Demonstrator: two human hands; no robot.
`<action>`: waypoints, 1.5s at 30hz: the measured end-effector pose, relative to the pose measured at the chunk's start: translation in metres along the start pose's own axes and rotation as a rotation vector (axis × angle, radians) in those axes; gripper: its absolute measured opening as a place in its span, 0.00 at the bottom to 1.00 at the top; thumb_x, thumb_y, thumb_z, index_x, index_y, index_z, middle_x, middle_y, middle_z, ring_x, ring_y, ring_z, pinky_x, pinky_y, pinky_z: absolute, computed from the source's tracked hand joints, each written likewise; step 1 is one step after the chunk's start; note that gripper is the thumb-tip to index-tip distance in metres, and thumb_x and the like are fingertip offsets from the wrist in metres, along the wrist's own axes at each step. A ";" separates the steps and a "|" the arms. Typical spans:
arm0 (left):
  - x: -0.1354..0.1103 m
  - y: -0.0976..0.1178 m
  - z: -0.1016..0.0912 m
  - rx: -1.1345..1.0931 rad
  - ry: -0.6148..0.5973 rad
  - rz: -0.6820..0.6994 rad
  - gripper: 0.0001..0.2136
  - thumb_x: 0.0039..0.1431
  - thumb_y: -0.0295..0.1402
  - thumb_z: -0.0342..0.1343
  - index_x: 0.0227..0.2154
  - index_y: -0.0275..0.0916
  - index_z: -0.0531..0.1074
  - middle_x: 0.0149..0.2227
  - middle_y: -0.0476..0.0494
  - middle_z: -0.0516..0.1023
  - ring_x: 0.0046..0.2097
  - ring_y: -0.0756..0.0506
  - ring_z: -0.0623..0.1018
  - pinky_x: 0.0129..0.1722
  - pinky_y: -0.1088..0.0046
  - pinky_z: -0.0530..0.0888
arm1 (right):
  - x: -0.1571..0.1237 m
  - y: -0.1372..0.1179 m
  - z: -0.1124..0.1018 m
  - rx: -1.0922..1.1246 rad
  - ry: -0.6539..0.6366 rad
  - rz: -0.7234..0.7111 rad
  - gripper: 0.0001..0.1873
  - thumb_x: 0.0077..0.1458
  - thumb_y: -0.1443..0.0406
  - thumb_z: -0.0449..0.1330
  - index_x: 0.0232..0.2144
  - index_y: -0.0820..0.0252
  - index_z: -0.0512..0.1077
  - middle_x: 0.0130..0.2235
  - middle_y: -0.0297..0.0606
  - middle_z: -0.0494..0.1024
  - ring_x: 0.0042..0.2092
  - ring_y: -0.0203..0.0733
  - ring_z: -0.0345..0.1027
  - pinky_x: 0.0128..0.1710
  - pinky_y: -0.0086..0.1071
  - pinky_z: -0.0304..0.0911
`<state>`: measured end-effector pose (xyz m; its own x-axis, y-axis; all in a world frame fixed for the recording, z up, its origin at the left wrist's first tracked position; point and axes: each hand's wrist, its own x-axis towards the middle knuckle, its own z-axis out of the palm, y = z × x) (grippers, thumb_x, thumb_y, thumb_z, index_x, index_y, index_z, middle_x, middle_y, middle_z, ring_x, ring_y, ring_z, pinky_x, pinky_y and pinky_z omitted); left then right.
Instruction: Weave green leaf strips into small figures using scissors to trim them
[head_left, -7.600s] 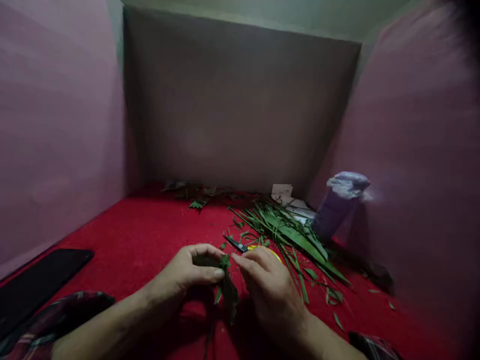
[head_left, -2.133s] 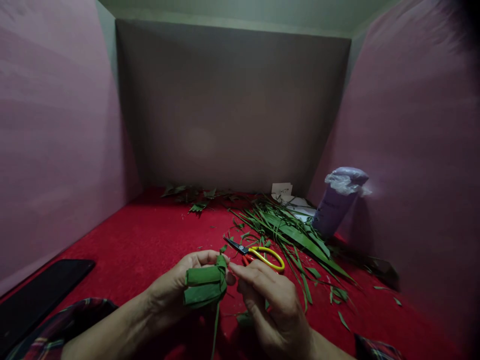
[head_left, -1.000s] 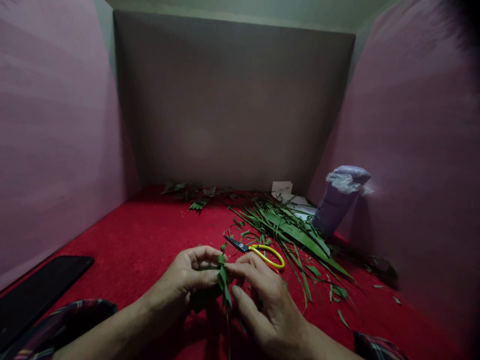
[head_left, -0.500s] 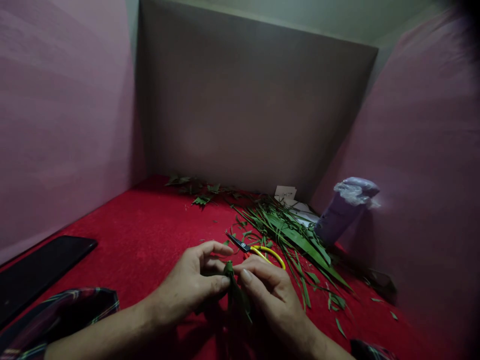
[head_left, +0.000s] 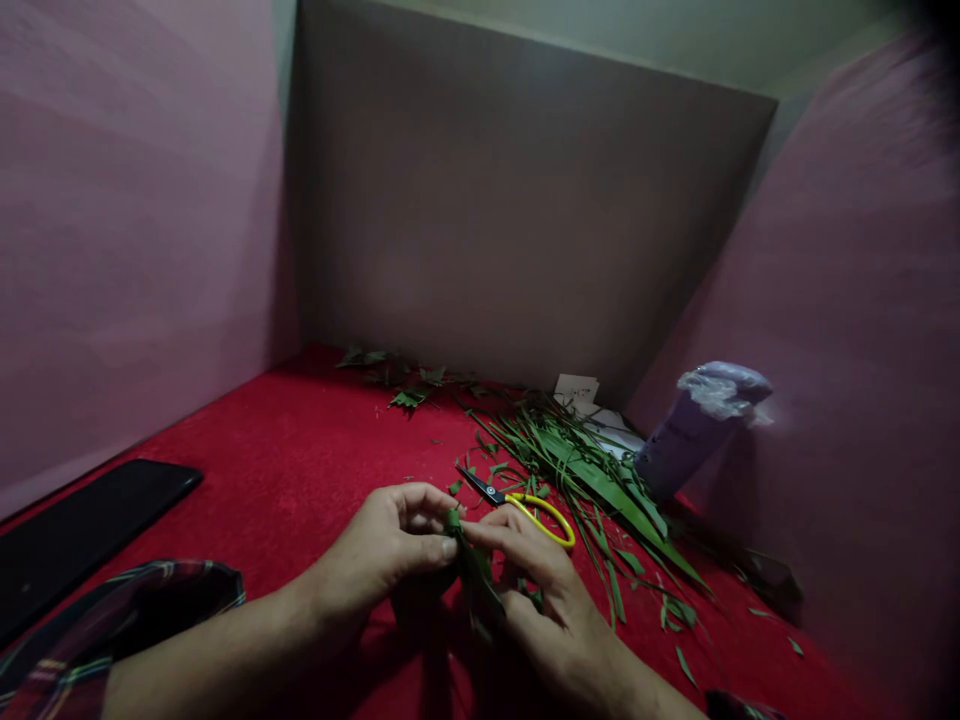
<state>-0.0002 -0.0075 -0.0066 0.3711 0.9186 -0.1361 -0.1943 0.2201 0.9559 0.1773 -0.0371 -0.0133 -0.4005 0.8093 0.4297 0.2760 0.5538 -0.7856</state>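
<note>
Your left hand pinched the folded leaf; your right hand touched it, grip unclear, near the scissors.

Scissors on worktop. Leaf piece btwn. person's L hand & R hand, in front of scissors; R hand nearest. Slab far L of them. Leaf pile R & behind; papers & pkg. farther back, R of scissors. Loose leaves well behind, L; scraps just behind.
</note>
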 end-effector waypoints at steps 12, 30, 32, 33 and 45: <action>-0.008 0.006 0.011 -0.016 0.020 0.101 0.10 0.39 0.26 0.63 0.27 0.34 0.69 0.24 0.49 0.74 0.23 0.52 0.71 0.22 0.78 0.64 | -0.002 -0.001 0.000 0.016 0.031 -0.175 0.25 0.49 0.59 0.61 0.50 0.52 0.65 0.39 0.38 0.64 0.40 0.43 0.60 0.39 0.35 0.61; -0.009 0.001 0.016 -0.017 0.001 0.135 0.08 0.41 0.24 0.59 0.28 0.35 0.70 0.25 0.50 0.75 0.27 0.52 0.72 0.27 0.77 0.65 | -0.002 0.000 0.007 -0.020 0.150 -0.165 0.15 0.57 0.71 0.51 0.44 0.53 0.70 0.34 0.38 0.68 0.36 0.39 0.64 0.34 0.31 0.61; -0.009 0.001 0.016 -0.002 -0.003 0.132 0.08 0.41 0.24 0.59 0.28 0.35 0.70 0.25 0.49 0.75 0.28 0.51 0.72 0.28 0.76 0.65 | -0.002 0.001 0.006 0.003 0.159 -0.094 0.11 0.57 0.69 0.52 0.39 0.55 0.72 0.33 0.37 0.69 0.35 0.39 0.64 0.34 0.31 0.60; -0.009 0.002 0.016 0.007 -0.010 0.128 0.08 0.41 0.24 0.59 0.28 0.35 0.70 0.26 0.49 0.76 0.28 0.51 0.73 0.28 0.76 0.66 | -0.002 0.001 0.006 0.015 0.163 -0.053 0.09 0.57 0.68 0.52 0.36 0.55 0.72 0.32 0.37 0.69 0.35 0.39 0.64 0.34 0.31 0.60; -0.011 0.004 0.016 0.074 -0.060 0.082 0.07 0.42 0.25 0.59 0.28 0.33 0.72 0.27 0.44 0.77 0.27 0.49 0.73 0.27 0.74 0.66 | -0.001 0.004 0.012 0.224 0.195 0.230 0.10 0.56 0.61 0.54 0.28 0.60 0.70 0.25 0.32 0.66 0.29 0.35 0.58 0.28 0.27 0.55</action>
<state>0.0099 -0.0218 0.0032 0.4107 0.9107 -0.0432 -0.1596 0.1185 0.9800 0.1681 -0.0377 -0.0221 -0.1701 0.9416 0.2905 0.1324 0.3140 -0.9402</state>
